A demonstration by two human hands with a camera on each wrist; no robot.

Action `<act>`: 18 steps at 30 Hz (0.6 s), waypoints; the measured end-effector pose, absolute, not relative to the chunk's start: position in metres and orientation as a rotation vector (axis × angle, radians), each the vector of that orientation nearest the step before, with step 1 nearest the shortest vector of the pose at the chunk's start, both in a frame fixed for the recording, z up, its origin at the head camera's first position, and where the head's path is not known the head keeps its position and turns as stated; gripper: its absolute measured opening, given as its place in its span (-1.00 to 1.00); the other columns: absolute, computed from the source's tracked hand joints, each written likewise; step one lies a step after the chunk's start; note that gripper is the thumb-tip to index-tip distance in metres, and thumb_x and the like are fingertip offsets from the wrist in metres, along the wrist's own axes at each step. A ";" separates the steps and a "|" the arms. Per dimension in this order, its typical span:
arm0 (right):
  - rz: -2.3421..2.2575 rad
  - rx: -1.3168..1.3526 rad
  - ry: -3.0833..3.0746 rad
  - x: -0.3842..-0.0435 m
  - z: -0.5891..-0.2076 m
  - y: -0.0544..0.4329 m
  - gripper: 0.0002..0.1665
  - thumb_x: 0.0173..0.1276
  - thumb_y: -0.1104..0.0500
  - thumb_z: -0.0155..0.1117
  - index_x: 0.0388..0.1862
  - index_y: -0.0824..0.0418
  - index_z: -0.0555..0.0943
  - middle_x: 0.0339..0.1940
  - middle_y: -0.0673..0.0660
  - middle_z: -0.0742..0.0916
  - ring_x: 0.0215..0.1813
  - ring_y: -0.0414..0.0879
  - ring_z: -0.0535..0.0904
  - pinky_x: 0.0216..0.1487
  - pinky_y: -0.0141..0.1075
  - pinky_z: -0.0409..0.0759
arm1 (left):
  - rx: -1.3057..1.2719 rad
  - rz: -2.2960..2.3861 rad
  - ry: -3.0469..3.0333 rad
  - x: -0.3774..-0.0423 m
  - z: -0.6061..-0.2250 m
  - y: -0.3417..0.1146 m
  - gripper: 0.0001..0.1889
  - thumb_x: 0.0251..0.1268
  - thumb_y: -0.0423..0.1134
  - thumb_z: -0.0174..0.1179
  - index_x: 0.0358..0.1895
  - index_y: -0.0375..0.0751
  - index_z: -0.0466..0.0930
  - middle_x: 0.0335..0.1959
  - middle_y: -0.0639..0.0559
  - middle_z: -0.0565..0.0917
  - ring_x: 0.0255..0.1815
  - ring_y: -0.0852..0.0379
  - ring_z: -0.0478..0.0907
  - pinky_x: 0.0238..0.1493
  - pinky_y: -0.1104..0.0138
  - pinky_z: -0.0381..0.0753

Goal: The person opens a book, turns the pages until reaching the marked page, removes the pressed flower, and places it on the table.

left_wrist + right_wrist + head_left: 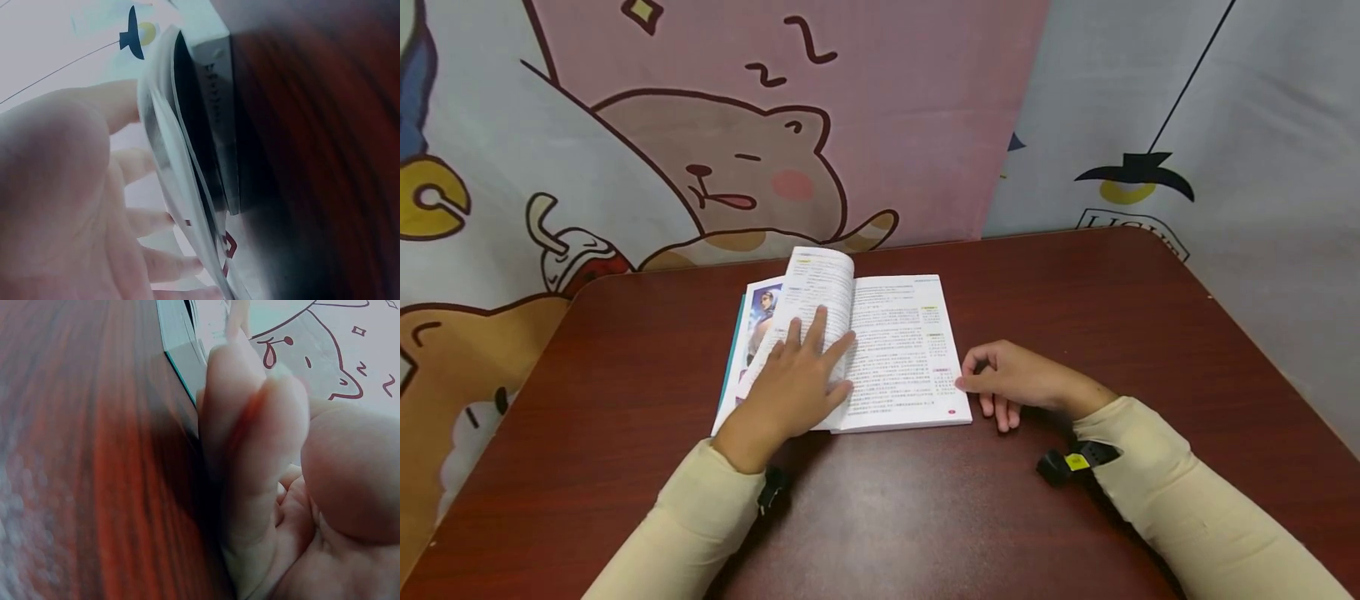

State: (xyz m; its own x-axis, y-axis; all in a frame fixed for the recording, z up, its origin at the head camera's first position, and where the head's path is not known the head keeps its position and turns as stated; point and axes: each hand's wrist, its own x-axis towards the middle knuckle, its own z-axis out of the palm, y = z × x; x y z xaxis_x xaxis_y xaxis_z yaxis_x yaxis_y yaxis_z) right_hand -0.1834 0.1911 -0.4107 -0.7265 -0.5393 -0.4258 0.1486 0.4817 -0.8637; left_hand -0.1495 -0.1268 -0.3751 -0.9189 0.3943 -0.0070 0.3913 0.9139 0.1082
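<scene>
Watching by remote feed, I am looking at a book lying open near the middle of a dark red-brown table, before a cartoon-printed wall hanging. The left hand is resting, fingers spread wide, across curved leaves that are arching up from the gutter and partly covering an illustrated page. The right hand is poised at the book's right edge, thumb and forefinger bent close together; whether they are pinching paper or only touching it, I am unable to tell. I am judging each sheet light and limp, liable to crease or tear under a hard tug, its smooth face likely to slip against its neighbor. The bound block is looking heavier and stiffer. For single sheets, I am favoring a gentle pinch at the outer lower corner; for the whole volume, a firm hold near the spine, with fingers supporting both covers underneath.
</scene>
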 end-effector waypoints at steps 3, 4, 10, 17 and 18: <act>-1.279 -0.324 2.039 -0.183 -0.411 0.192 -0.71 0.48 0.08 0.23 -0.15 0.32 0.48 -0.67 0.11 0.64 -0.79 -0.14 0.57 -0.73 -0.30 0.55 | 0.590 0.166 3.026 -0.150 -0.376 -0.127 -0.34 0.41 0.06 0.16 0.52 0.03 0.29 0.62 -0.33 0.00 0.53 -0.53 0.07 0.36 -0.31 0.30; -1.279 -0.324 2.040 -0.183 -0.411 0.192 -0.71 0.48 0.08 0.23 -0.15 0.32 0.48 -0.67 0.11 0.64 -0.79 -0.14 0.57 -0.73 -0.30 0.55 | 0.581 0.167 3.019 -0.151 -0.376 -0.127 -0.34 0.41 0.07 0.15 0.52 0.03 0.28 0.62 -0.32 -0.01 0.53 -0.52 0.07 0.36 -0.32 0.29; -1.282 -0.328 2.038 -0.184 -0.411 0.192 -0.69 0.48 0.08 0.23 -0.16 0.34 0.47 -0.67 0.11 0.64 -0.79 -0.14 0.57 -0.73 -0.31 0.54 | 0.552 0.152 3.007 -0.151 -0.376 -0.127 -0.33 0.41 0.08 0.14 0.53 0.03 0.26 0.62 -0.33 0.00 0.54 -0.51 0.07 0.36 -0.33 0.27; -1.287 -0.328 2.029 -0.184 -0.412 0.192 -0.69 0.48 0.08 0.23 -0.16 0.33 0.46 -0.67 0.11 0.64 -0.79 -0.14 0.57 -0.74 -0.31 0.54 | 0.526 0.148 2.993 -0.150 -0.377 -0.128 -0.33 0.42 0.08 0.13 0.54 0.02 0.24 0.59 -0.38 0.05 0.51 -0.52 0.13 0.31 -0.33 0.32; -1.288 -0.326 2.028 -0.184 -0.412 0.192 -0.70 0.48 0.08 0.23 -0.16 0.33 0.46 -0.67 0.11 0.64 -0.79 -0.14 0.57 -0.74 -0.31 0.54 | 0.518 0.145 2.989 -0.150 -0.376 -0.128 -0.32 0.42 0.09 0.13 0.54 0.02 0.24 0.59 -0.40 0.06 0.50 -0.52 0.14 0.30 -0.33 0.33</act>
